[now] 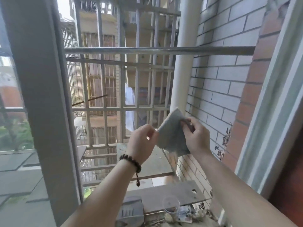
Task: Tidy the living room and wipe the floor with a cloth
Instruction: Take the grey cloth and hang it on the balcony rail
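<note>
I hold a grey cloth (pixel 172 133) out through an open window, in front of a metal security grille (pixel 121 108). My left hand (pixel 142 143) pinches the cloth's left edge; a dark bead bracelet sits on that wrist. My right hand (pixel 196 136) grips the cloth's right edge between thumb and fingers. The cloth hangs spread between both hands, its lower corner drooping.
A grey window frame post (pixel 41 95) stands at the left, a white drainpipe (pixel 183 66) and tiled brick wall (pixel 221 79) at the right. Below lie a board with a hole (pixel 172 194), a clear plastic cup (pixel 171 206) and a grey object (pixel 131 210) on the ledge.
</note>
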A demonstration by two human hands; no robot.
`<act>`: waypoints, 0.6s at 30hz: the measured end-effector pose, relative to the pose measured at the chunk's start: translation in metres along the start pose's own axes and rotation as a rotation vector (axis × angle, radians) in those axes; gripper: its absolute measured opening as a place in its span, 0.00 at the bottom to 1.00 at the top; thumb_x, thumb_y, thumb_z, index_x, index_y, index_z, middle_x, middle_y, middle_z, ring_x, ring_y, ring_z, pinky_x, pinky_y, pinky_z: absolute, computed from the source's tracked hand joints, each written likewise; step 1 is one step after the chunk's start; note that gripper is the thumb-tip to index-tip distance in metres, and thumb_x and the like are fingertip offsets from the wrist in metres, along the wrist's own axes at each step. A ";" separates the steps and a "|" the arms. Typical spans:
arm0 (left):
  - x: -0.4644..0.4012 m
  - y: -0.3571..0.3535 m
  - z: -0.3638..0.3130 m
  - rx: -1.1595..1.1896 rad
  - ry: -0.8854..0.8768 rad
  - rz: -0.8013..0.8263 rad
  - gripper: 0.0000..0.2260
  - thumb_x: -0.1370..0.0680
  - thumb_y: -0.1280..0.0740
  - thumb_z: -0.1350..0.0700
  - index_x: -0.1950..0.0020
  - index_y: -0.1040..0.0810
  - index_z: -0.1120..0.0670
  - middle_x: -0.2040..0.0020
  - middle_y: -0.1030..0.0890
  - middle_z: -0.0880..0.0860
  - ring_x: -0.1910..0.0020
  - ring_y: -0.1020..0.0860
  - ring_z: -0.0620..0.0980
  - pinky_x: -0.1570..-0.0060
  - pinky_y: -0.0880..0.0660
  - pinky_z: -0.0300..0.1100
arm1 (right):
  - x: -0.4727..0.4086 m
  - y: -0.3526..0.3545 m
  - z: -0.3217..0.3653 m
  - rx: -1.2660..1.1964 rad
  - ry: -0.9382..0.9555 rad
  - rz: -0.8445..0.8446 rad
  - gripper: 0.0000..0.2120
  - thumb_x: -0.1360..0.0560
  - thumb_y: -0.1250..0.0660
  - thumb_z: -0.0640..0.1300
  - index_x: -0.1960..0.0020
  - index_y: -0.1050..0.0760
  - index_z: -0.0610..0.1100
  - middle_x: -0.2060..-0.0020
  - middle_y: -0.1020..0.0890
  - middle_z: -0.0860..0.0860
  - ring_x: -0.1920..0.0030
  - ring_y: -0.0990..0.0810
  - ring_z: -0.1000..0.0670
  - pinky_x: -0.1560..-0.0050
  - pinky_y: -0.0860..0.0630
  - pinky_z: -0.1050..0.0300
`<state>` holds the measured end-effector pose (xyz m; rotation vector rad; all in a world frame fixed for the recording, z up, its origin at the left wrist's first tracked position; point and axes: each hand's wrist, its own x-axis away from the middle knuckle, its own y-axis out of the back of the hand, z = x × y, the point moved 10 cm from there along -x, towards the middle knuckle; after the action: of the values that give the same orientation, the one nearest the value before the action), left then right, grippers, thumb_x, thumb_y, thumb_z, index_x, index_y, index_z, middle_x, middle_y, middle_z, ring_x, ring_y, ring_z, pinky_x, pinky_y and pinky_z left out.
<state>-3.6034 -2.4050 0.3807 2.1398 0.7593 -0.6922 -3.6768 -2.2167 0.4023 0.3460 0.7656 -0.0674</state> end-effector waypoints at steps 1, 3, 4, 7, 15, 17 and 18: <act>-0.006 0.000 0.001 0.058 0.031 0.014 0.08 0.22 0.34 0.57 0.61 0.25 0.54 0.65 0.22 0.49 0.67 0.24 0.44 0.67 0.27 0.33 | -0.003 0.000 -0.002 0.007 0.000 0.002 0.04 0.22 0.35 0.46 0.51 0.22 0.49 0.64 0.24 0.62 0.63 0.27 0.64 0.66 0.33 0.77; -0.017 0.001 0.002 0.211 0.118 0.052 0.08 0.21 0.35 0.57 0.60 0.24 0.56 0.65 0.22 0.52 0.68 0.24 0.42 0.68 0.27 0.31 | -0.007 -0.003 -0.006 0.036 0.004 0.032 0.03 0.23 0.35 0.48 0.53 0.23 0.50 0.66 0.24 0.60 0.65 0.27 0.63 0.66 0.32 0.74; -0.023 0.001 0.001 0.297 0.163 0.071 0.08 0.21 0.35 0.57 0.58 0.23 0.58 0.64 0.21 0.53 0.67 0.23 0.43 0.66 0.25 0.32 | -0.009 -0.004 -0.008 0.057 0.007 0.056 0.04 0.23 0.35 0.48 0.55 0.24 0.50 0.68 0.25 0.59 0.66 0.28 0.62 0.66 0.33 0.73; -0.041 -0.005 -0.004 0.552 0.274 0.148 0.09 0.21 0.35 0.57 0.54 0.22 0.63 0.63 0.21 0.54 0.64 0.19 0.47 0.57 0.20 0.43 | -0.016 -0.013 -0.015 0.132 0.007 0.178 0.05 0.23 0.35 0.50 0.57 0.24 0.51 0.68 0.26 0.58 0.65 0.27 0.59 0.66 0.33 0.72; -0.066 -0.023 -0.019 0.646 0.367 0.246 0.10 0.23 0.31 0.56 0.53 0.20 0.64 0.57 0.16 0.60 0.57 0.16 0.56 0.49 0.20 0.51 | -0.019 0.008 0.032 -0.118 0.106 0.133 0.15 0.27 0.35 0.56 0.48 0.24 0.45 0.58 0.21 0.52 0.59 0.23 0.58 0.60 0.29 0.73; -0.067 -0.024 -0.021 0.662 0.373 0.236 0.10 0.23 0.31 0.57 0.52 0.20 0.65 0.58 0.17 0.60 0.60 0.16 0.54 0.54 0.19 0.47 | -0.012 -0.002 0.050 -0.180 0.112 0.270 0.20 0.31 0.34 0.59 0.49 0.26 0.45 0.58 0.21 0.53 0.59 0.22 0.60 0.60 0.27 0.71; -0.068 -0.024 -0.021 0.667 0.373 0.230 0.10 0.22 0.32 0.58 0.52 0.21 0.66 0.59 0.17 0.60 0.61 0.16 0.52 0.57 0.19 0.44 | -0.011 -0.008 0.053 -0.145 0.114 0.315 0.20 0.32 0.32 0.59 0.48 0.26 0.46 0.58 0.21 0.54 0.59 0.22 0.59 0.60 0.25 0.69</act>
<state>-3.6611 -2.3956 0.4269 2.9665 0.4870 -0.4622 -3.6504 -2.2428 0.4429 0.3311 0.8152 0.3054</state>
